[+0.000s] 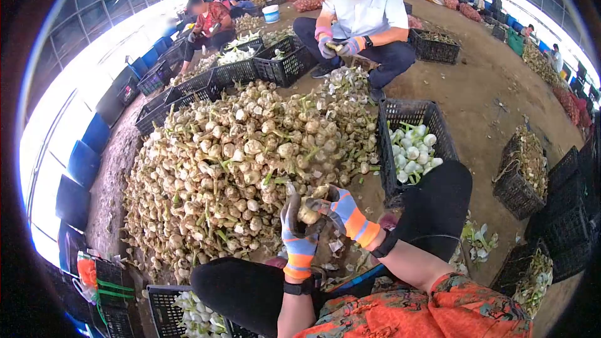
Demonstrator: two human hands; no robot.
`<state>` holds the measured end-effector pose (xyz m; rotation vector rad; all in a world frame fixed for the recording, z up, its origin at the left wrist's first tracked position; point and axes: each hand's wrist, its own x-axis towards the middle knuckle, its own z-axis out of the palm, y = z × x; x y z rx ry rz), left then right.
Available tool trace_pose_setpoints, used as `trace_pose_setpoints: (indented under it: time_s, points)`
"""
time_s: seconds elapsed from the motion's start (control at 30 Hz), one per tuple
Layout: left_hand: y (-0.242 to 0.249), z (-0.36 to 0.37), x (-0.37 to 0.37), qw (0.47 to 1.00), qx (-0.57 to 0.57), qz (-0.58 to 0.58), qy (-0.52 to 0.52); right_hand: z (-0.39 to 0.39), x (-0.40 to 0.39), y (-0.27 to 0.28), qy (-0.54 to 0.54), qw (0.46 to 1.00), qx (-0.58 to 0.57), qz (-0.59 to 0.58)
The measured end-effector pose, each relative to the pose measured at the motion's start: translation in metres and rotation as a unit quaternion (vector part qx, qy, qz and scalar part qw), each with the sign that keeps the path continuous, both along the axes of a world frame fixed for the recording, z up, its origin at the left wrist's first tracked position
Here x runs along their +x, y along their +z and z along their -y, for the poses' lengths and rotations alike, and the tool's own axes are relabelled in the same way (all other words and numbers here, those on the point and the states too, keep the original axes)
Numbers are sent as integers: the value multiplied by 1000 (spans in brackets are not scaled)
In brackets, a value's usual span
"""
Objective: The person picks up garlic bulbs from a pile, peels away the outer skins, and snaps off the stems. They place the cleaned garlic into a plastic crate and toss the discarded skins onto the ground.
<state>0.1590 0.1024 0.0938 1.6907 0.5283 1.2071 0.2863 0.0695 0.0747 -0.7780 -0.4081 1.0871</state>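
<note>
A dirt-brown garlic bulb (308, 213) is held between my two gloved hands, low in front of the garlic pile. My left hand (297, 228), in a striped orange and blue glove with dark palm, wraps around the bulb from the left. The fingers of my right hand (346, 211), gloved alike, are closed on its upper right side. Whether a small tool is in the right hand is hidden. Directly beyond my hands rises a large heap of unpeeled garlic bulbs (238, 150) with short stems.
A black crate (387, 175) of white peeled garlic stands by my right knee. Another crate (164, 313) with white garlic is at lower left. Across the heap squats a co-worker (369, 15) in gloves. Garlic-filled crates (523, 175) stand to the right; loose peelings (479, 242) litter the ground.
</note>
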Motion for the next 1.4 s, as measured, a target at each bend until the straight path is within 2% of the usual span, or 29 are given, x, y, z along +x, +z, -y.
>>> trace_pose_setpoints:
  time_s: [0.07, 0.17, 0.2, 0.23, 0.33, 0.4, 0.47, 0.5, 0.53, 0.6, 0.63, 0.7, 0.73, 0.8, 0.83, 0.87, 0.93, 0.97, 1.0, 1.03, 1.07, 1.13, 1.17, 1.2, 1.27, 1.3, 1.33, 1.4]
  points:
    - [1, 0, 1, 1000, -8, 2, -3, -1, 6, -14, 20, 1000, 7, 14]
    - [-2, -1, 7, 997, 44, -55, 9, 8, 20, -29, 37, 998, 30, 30]
    - [-9, -2, 12, 998, -45, 10, -31, 12, 21, -12, 40, 997, 48, 35]
    - [-15, -2, 16, 986, -134, 74, -68, 23, 25, 7, 46, 994, 2, 104]
    - [5, 6, 22, 976, -181, 69, -101, 29, 50, -20, 57, 989, 35, 134]
    - [9, 8, 27, 967, -215, 76, -118, 35, 60, -16, 69, 987, 36, 141]
    - [8, 7, 29, 947, -250, 116, -162, 43, 68, -6, 36, 976, 13, 213]
    - [0, 5, 31, 959, -216, 97, -154, 41, 75, -9, 3, 934, 22, 357]
    - [-3, 6, 32, 959, -217, 96, -154, 42, 79, -14, 2, 934, 21, 356]
    - [-3, 6, 32, 895, -362, 150, -214, 42, 81, -18, -22, 893, -16, 449]
    - [-3, 5, 32, 895, -362, 151, -211, 41, 81, -20, -19, 894, -15, 448]
    - [-6, 1, 29, 850, -437, 178, -234, 39, 72, -14, -7, 918, -19, 395]
    - [-12, -1, 28, 851, -437, 178, -229, 35, 69, -23, -3, 919, -17, 394]
    - [-39, -8, 29, 944, -292, 84, -132, 24, 59, -31, -19, 912, -54, 406]
    - [-55, -11, 32, 971, -194, 75, -116, 27, 49, -26, -22, 934, -84, 345]
    - [-33, -6, 29, 979, -168, 59, -102, 27, 46, -33, -16, 935, -84, 344]
    - [-28, -7, 21, 978, -190, 28, -77, 25, 44, -50, -42, 904, -178, 387]
    - [-26, -10, 14, 950, -292, 73, -81, 24, 42, -17, 26, 965, -120, 232]
    - [-25, -14, 7, 910, -390, 118, -84, 22, 42, -25, 48, 978, -96, 181]
    - [-42, -20, 4, 893, -409, 160, -104, 21, 37, -46, -18, 940, -99, 326]
    - [-40, -20, 1, 893, -408, 160, -99, 20, 29, -47, -83, 878, -98, 462]
    - [-36, -22, -2, 974, -212, 35, -66, 15, 23, -46, -70, 889, -112, 439]
    - [-49, -26, -3, 985, -153, 32, -78, 13, 19, -37, -62, 898, -127, 416]
    - [-50, -28, -6, 985, -155, 32, -76, 12, 18, -28, -59, 899, -128, 415]
    - [-48, -31, -11, 943, -315, 41, -98, 6, 21, -12, -27, 959, -129, 249]
    - [-33, -27, -12, 959, -265, 29, -101, 0, 34, -28, -36, 972, -158, 169]
    - [-24, -24, -14, 959, -265, 30, -99, -3, 48, -56, -90, 986, -122, 70]
    - [-11, -23, -18, 922, -345, 93, -152, -4, 70, -65, -110, 910, -268, 295]
